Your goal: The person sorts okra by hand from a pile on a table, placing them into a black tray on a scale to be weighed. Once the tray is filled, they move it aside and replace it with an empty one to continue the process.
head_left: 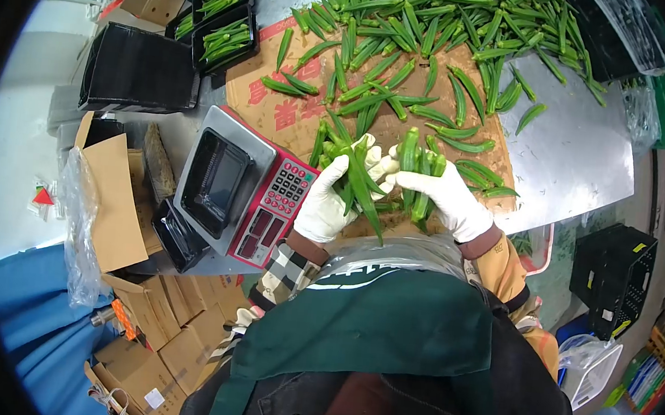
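Observation:
White gloves cover both of my hands, which are close together over the near edge of a flattened cardboard sheet [293, 113]. Several okra pods [361, 180] lie at different angles in my left hand [327, 199], its fingers curled round them. My right hand [448, 198] grips a bundle of okra [417, 167], its pods roughly upright and side by side. Loose okra [443, 27] spreads in a heap beyond my hands. Left of my left hand is a red scale [273, 202] with a black tray [221, 170] on its metal plate.
Black trays filled with okra [227, 40] stand at the far left, near a stack of black trays [140, 70]. Open cardboard boxes [116, 196] are on the left. Bare metal tabletop [565, 165] shows at right, with a black crate [612, 279] on the floor beyond.

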The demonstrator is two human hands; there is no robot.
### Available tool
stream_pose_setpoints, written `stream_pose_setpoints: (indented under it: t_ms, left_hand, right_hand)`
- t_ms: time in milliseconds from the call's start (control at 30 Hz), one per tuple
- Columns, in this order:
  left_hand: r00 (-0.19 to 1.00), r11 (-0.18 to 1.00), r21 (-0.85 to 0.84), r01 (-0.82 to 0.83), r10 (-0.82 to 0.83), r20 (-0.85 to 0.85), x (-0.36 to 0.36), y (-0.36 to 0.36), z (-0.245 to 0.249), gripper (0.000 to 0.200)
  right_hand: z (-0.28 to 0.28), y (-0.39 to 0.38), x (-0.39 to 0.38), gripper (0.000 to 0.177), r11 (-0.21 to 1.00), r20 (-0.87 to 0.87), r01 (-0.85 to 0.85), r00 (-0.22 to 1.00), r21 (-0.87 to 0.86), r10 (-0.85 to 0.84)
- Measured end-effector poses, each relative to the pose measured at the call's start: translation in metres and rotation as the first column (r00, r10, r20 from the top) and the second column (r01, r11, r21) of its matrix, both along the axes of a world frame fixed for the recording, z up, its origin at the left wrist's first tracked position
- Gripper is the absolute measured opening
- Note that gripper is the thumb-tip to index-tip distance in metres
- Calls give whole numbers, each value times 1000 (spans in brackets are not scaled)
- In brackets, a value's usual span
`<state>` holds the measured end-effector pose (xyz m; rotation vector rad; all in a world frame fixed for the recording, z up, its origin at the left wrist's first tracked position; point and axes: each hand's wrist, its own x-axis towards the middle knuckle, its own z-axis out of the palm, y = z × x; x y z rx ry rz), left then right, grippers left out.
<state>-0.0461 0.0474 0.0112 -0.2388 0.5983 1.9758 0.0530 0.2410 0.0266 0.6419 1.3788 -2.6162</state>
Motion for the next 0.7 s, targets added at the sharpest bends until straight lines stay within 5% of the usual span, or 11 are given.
stream_pose_setpoints:
  t_ms: [67, 267, 367, 567, 700]
  left_hand:
    - [999, 999, 15, 50, -50, -19, -2, 0, 6, 69]
    - [998, 999, -15, 49, -48, 38, -2, -6, 19, 81]
    - [996, 998, -3, 69, -68, 57, -1, -10, 24, 91]
    - [996, 996, -13, 83, -83, 25, -1, -11, 34, 95]
    - [985, 988, -144, 56, -79, -154, 9, 1, 22, 77]
  right_hand:
    - [-5, -1, 1, 38, 961, 75, 66, 996, -270, -47]
    - [-34, -5, 11, 48, 759, 137, 161, 986, -631, -95]
    - [-52, 1, 18, 54, 599, -30, -2, 999, -801, -37]
    - [-50, 3, 17, 62, 668, -38, -23, 999, -744, -8]
    - [-46, -10, 5, 69, 873, 44, 43, 999, -487, -25]
